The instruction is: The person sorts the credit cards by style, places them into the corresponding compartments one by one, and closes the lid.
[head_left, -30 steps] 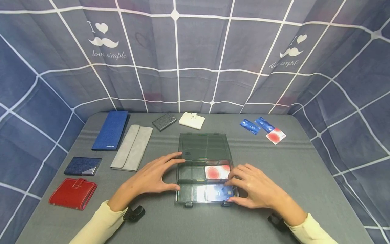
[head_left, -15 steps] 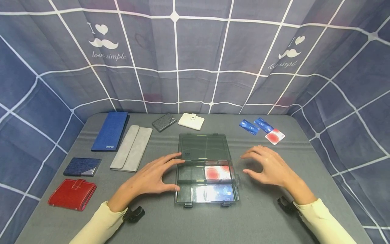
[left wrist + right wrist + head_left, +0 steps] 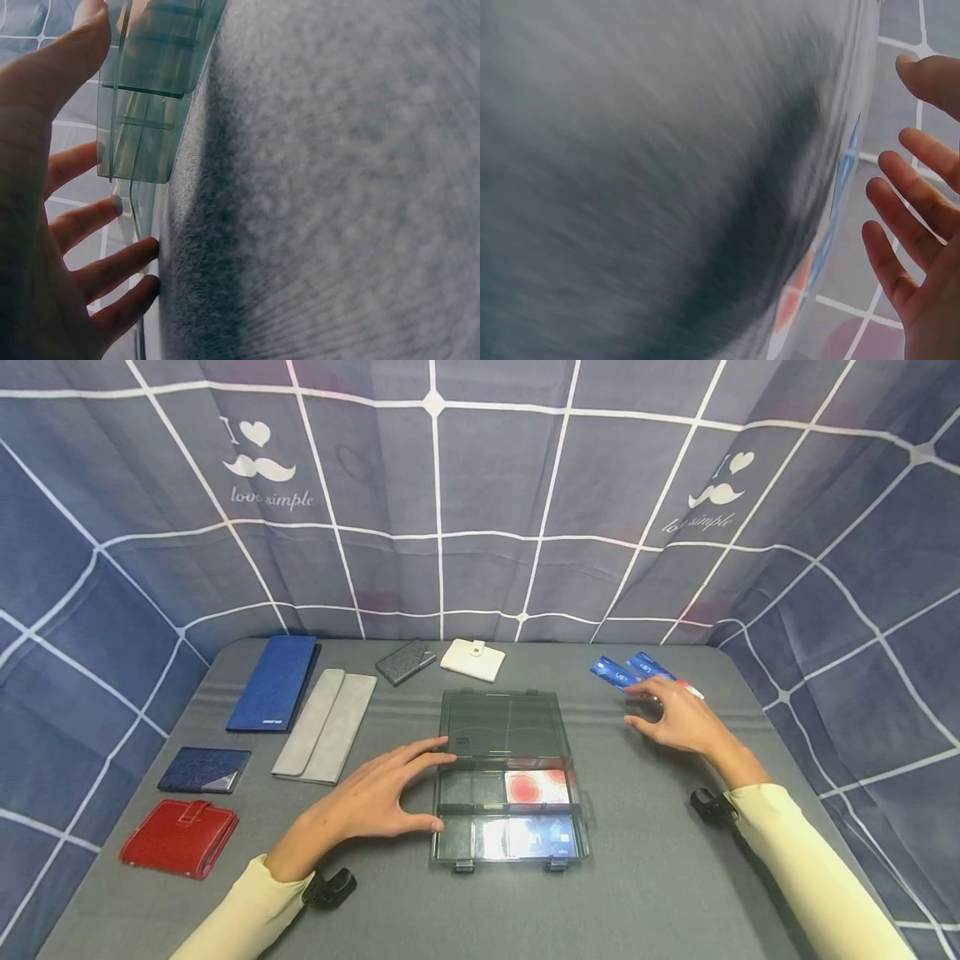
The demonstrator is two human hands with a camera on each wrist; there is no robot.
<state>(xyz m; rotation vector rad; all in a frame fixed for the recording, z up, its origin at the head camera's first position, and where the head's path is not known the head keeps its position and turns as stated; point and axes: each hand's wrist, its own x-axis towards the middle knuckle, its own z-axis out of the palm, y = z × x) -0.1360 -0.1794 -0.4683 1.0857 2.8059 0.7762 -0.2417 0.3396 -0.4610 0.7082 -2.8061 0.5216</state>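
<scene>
A dark see-through plastic box [image 3: 456,843] with dividers lies mid-table, its lid [image 3: 504,718] folded back. Inside its right-hand compartments are a red-and-white card [image 3: 534,787] and a blue card [image 3: 542,837]. My left hand [image 3: 375,793] rests against the box's left side, thumb and fingers spread, as the left wrist view also shows. My right hand [image 3: 682,717] hovers beside loose cards at the back right, its fingers spread and holding nothing. Two blue cards [image 3: 615,673] lie there. A red-and-white card [image 3: 692,689] is mostly hidden behind the hand.
On the left lie a blue folder [image 3: 272,681], a grey folding wallet [image 3: 324,725], a dark blue card holder [image 3: 202,769] and a red wallet [image 3: 180,837]. At the back are a dark grey card holder [image 3: 405,662] and a white wallet [image 3: 472,660]. A checked curtain surrounds the table.
My right hand has left the box's right edge and moved back and right to the loose cards. My left hand stays at the box, and the cards inside remain in place.
</scene>
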